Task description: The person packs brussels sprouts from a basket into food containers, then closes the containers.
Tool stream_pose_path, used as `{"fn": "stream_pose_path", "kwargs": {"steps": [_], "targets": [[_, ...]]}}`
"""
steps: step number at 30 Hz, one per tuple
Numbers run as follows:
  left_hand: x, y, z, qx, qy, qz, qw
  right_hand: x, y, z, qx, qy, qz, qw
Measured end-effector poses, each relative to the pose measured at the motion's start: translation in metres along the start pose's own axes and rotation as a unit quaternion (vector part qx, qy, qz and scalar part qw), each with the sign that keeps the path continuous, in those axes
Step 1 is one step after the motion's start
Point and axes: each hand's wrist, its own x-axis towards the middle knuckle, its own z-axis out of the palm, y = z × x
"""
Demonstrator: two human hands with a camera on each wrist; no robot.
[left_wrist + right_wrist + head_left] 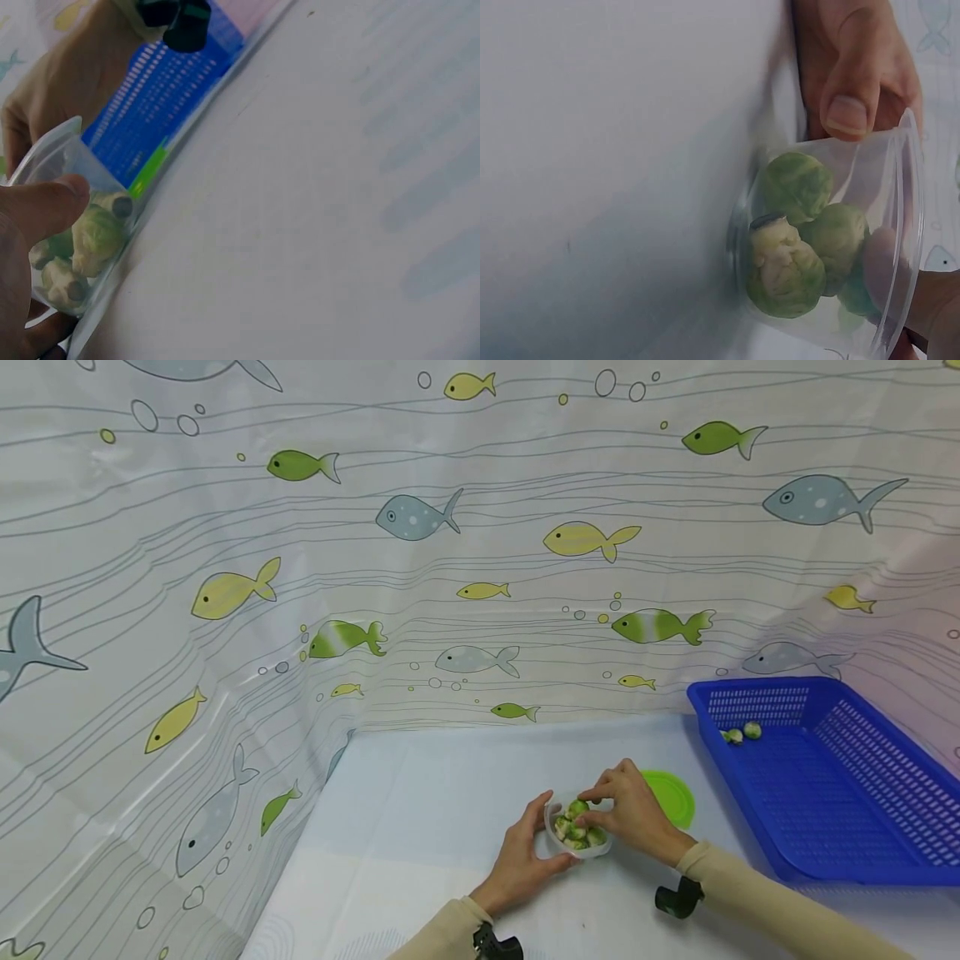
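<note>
1. My left grip [525, 857] is clamped round a clear tub [591, 852] of Brussels sprouts [576, 832], at the near middle of the white surface [420, 810].
2. My right grip [630, 810] dips into the tub, thumb and finger pinching a top sprout [577, 808].
3. A green lid [675, 797] lies just right of the tub; farther right, a blue basket [877, 810] has a few loose sprouts [752, 730] in its far left corner.
4. Pressing down could spill the top sprouts; squeezing the thin wall could buckle or tip the tub.
5. I can read no brand, label or writing anywhere.
</note>
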Motion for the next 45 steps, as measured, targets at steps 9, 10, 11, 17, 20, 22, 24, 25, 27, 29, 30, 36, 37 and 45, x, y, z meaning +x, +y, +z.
{"fn": "stream_pose_path", "kwargs": {"steps": [9,10,11,17,20,22,24,25,27,29,30,36,37,45], "targets": [[-0.001,0.002,0.0,0.004,-0.002,-0.002,1.0,0.004,0.004,-0.004,0.017,-0.035,0.027,0.9989],[0.0,0.002,0.0,0.003,-0.003,-0.003,1.0,0.005,0.005,-0.003,0.02,-0.036,0.028,0.9988],[0.0,0.002,0.0,0.002,-0.003,-0.005,1.0,0.005,0.005,-0.003,0.023,-0.037,0.03,0.9986],[0.0,0.002,0.0,0.001,-0.003,-0.002,1.0,0.005,0.01,0.002,0.043,-0.024,0.043,0.9979],[0.0,0.002,0.0,-0.006,-0.005,-0.005,1.0,0.004,0.012,0.005,0.053,-0.017,0.046,0.9974],[0.0,0.003,0.0,-0.008,-0.006,-0.006,0.9999,0.004,0.012,0.006,0.059,-0.013,0.043,0.9972],[0.0,0.003,0.0,-0.005,-0.006,-0.005,1.0,0.003,0.012,0.006,0.063,-0.012,0.041,0.9971],[0.0,0.003,0.0,-0.004,-0.006,-0.004,1.0,0.003,0.012,0.006,0.064,-0.013,0.039,0.9971],[0.0,0.003,0.0,-0.001,-0.005,-0.002,1.0,0.004,0.011,0.004,0.065,-0.016,0.039,0.997],[0.0,0.003,-0.001,-0.003,-0.006,-0.003,1.0,0.005,0.01,0.002,0.062,-0.024,0.04,0.997],[0.0,0.002,-0.001,-0.003,-0.006,-0.003,1.0,0.006,0.01,0.001,0.06,-0.028,0.038,0.9971],[0.001,0.003,-0.004,-0.005,-0.007,-0.009,0.9999,0.007,0.007,-0.006,0.052,-0.048,0.026,0.9971],[0.001,0.003,-0.004,-0.004,-0.007,-0.01,0.9999,0.007,0.007,-0.007,0.053,-0.049,0.026,0.9971],[0.0,0.003,-0.002,-0.007,-0.01,-0.017,0.9998,0.006,0.008,-0.005,0.057,-0.035,0.023,0.9975]]}}
